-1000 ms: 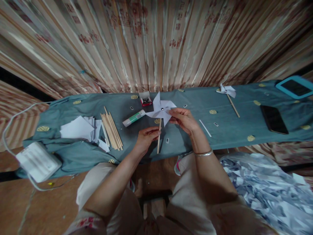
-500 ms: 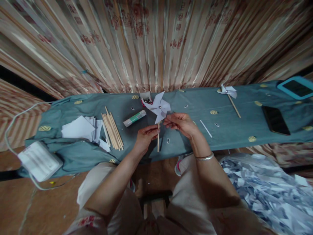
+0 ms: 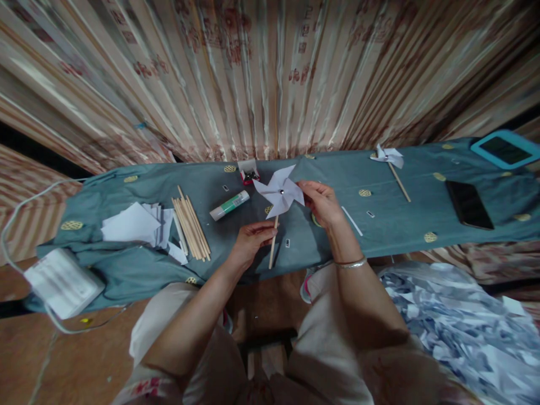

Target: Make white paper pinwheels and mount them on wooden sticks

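A white paper pinwheel (image 3: 276, 197) on a thin wooden stick (image 3: 273, 247) is held up over the cloth, a shiny pin head at its centre. My left hand (image 3: 252, 243) pinches the stick just below the blades. On the other side, my right hand (image 3: 321, 201) has its bent fingers closed at the edge of the right-hand blade. A small red and white box (image 3: 250, 175) with dark metal bits inside stands behind the pinwheel. To its left lies a green and white glue stick (image 3: 230, 205).
Several wooden sticks (image 3: 192, 228) and white paper pieces (image 3: 131, 223) lie left, beside a white cabled box (image 3: 65, 284). At right are another pinwheel (image 3: 388, 156), a paper strip (image 3: 352, 221), a phone (image 3: 469, 204) and a blue-framed tablet (image 3: 506, 149). A bag of paper scraps (image 3: 468, 326) sits below.
The pinwheel has turned and tilted slightly to the right. My right hand has moved up from beside the lower blade to the right-hand blade. My left hand still grips the stick.
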`<state>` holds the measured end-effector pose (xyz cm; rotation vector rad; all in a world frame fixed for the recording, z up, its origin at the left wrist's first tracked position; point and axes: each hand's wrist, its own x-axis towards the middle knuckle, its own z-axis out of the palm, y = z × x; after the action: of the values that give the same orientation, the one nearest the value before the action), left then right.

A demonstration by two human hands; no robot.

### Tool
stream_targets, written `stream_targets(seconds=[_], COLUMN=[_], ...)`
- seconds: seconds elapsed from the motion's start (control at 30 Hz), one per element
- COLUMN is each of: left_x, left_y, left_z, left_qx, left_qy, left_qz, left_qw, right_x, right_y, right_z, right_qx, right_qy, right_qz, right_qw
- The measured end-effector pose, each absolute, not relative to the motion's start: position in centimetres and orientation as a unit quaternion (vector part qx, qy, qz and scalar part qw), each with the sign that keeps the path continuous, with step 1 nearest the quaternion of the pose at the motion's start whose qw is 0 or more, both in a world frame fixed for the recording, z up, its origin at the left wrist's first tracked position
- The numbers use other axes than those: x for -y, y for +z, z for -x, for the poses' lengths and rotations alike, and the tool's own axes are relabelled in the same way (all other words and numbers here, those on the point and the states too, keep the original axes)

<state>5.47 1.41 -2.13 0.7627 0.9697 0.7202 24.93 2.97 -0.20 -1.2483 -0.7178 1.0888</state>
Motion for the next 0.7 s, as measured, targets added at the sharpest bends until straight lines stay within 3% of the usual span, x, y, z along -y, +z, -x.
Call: stream_targets(seconds=[0.7], left_x=[-1.7], left_y=[-1.7], left_z=[-5.4], left_qx=[-0.455], left_qy=[0.369], left_qz=[-0.338], left_qw=[0.737], right_x=[-2.2], right_y=[1.1], right_z=[-23.9], right_qx=[0.273], right_qy=[0.575], right_qz=[0.505], right_qw=[0.583])
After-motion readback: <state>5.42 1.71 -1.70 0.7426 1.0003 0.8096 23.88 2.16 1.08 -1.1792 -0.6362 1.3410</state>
